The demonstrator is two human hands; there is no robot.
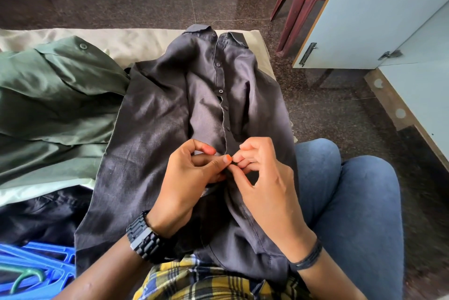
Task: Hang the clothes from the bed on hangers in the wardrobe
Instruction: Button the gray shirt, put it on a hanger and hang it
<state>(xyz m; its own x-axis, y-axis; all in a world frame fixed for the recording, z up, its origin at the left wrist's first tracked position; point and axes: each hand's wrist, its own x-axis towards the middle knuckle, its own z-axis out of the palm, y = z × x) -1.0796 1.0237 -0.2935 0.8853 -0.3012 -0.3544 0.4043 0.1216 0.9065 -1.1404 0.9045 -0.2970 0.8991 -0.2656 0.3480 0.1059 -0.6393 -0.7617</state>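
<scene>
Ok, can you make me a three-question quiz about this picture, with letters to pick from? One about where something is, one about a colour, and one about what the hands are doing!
1. Where are the hangers?
A. bottom left, beside the grey shirt
B. on the chair
C. on the floor

2. What colour is the shirt left of the grey one?
A. red
B. green
C. white

3. What are the hands doing?
A. resting flat
B. holding a hanger
C. pinching the grey shirt's front

Answers: A, the blue hangers lie bottom left; B, the green shirt; C, the left hand and right hand pinch the grey shirt at its button line.
</scene>
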